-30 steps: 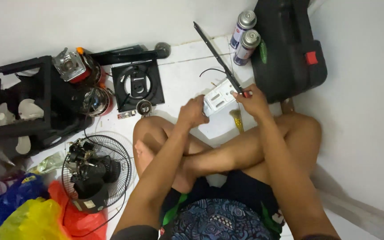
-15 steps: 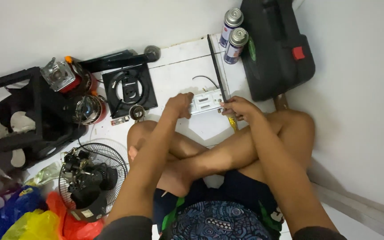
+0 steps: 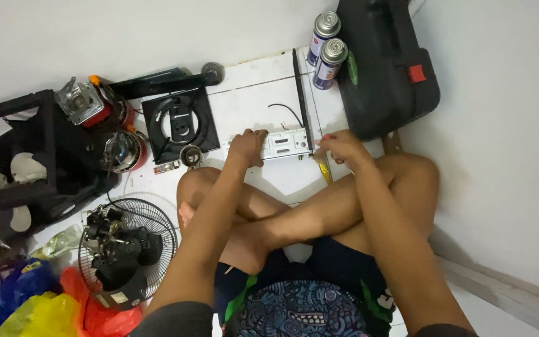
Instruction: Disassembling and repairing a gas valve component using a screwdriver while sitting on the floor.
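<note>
I sit cross-legged on a white tiled floor (image 3: 251, 100). A flat white metal casing (image 3: 286, 143) lies on the floor in front of my knees. My left hand (image 3: 249, 146) grips its left end. My right hand (image 3: 340, 146) holds its right end, fingers curled over the edge. A long black bar (image 3: 301, 93) lies on the floor just beyond the casing, and a thin black wire (image 3: 285, 111) curls beside it. A yellow-handled tool (image 3: 324, 171) rests on the floor under my right hand.
Two spray cans (image 3: 325, 47) stand by the wall beside a black case (image 3: 385, 65). A black square burner plate (image 3: 180, 123), a red motor part (image 3: 88, 103), a black frame (image 3: 20, 156), a fan grille with a motor (image 3: 123, 246) and coloured bags (image 3: 38, 309) lie left.
The white casing came down from a raised, tilted hold and now lies flat on the floor. Both hands lowered with it and moved apart to its ends.
</note>
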